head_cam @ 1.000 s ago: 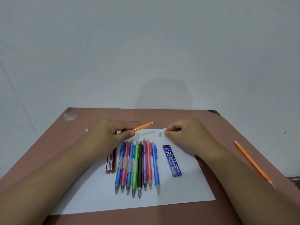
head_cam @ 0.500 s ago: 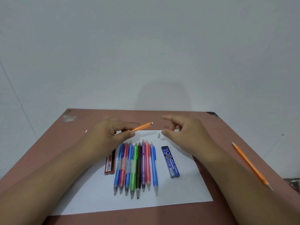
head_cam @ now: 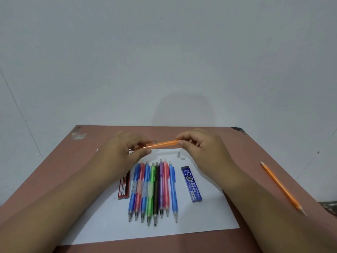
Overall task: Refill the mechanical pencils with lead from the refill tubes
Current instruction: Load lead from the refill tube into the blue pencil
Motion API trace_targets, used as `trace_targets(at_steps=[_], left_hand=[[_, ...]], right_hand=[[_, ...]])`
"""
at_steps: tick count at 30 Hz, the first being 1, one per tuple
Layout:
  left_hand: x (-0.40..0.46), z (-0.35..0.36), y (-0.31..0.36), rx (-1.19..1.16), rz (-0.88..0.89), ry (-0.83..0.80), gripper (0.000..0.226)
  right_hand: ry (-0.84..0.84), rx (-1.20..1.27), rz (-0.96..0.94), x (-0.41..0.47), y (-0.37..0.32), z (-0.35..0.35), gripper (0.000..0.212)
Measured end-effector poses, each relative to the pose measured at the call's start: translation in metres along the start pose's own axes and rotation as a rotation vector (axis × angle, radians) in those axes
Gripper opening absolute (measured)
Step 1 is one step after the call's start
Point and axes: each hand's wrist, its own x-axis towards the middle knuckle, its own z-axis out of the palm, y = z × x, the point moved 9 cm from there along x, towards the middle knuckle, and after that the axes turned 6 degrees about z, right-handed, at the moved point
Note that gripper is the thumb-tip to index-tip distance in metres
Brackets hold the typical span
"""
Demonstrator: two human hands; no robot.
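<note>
While the left hand (head_cam: 125, 152) curls its fingers and thumb around one end of an orange mechanical pencil (head_cam: 160, 144), the right hand (head_cam: 198, 148) pinches the other end between thumb and fingertips, so the pencil spans the gap between them, nearly level and raised above the far edge of a white sheet of paper (head_cam: 200, 220). Both hands look slightly blurred.

On the paper below the hands lies a tight row of eight mechanical pencils (head_cam: 153, 190), side by side with tips toward the person: blue, red, blue, green, black, purple, pink and blue. Just left of the row, partly under the left wrist, lies a red lead refill tube (head_cam: 124, 187). Just right of the row, apart from it, lies a blue lead refill tube (head_cam: 191, 183) printed "PENCIL LEAD". Two small pale pieces (head_cam: 180, 155) sit on the paper beyond the blue tube, near the right hand; what they are cannot be told.

The paper rests on a reddish-brown table (head_cam: 255, 143). Another orange pencil (head_cam: 281, 187) lies on the bare table well to the right, pointed tip toward the person. A plain pale wall (head_cam: 164, 61) rises behind the table.
</note>
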Motion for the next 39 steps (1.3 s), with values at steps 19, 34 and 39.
trace_targets(at_steps=[19,34,39], left_hand=[[-0.007,0.012,-0.039,-0.006,-0.322,-0.130,0.012],[-0.009,0.018,-0.025,0.145,-0.276,-0.243,0.026],[-0.009,0.018,-0.031,0.103,-0.278,-0.222,0.028]], right_hand=[[-0.010,-0.097,0.318,0.018,0.067,0.006,0.021],[-0.056,-0.254,0.226,0.022,0.067,0.014,0.026],[-0.108,-0.175,0.206,0.016,0.045,-0.004,0.032]])
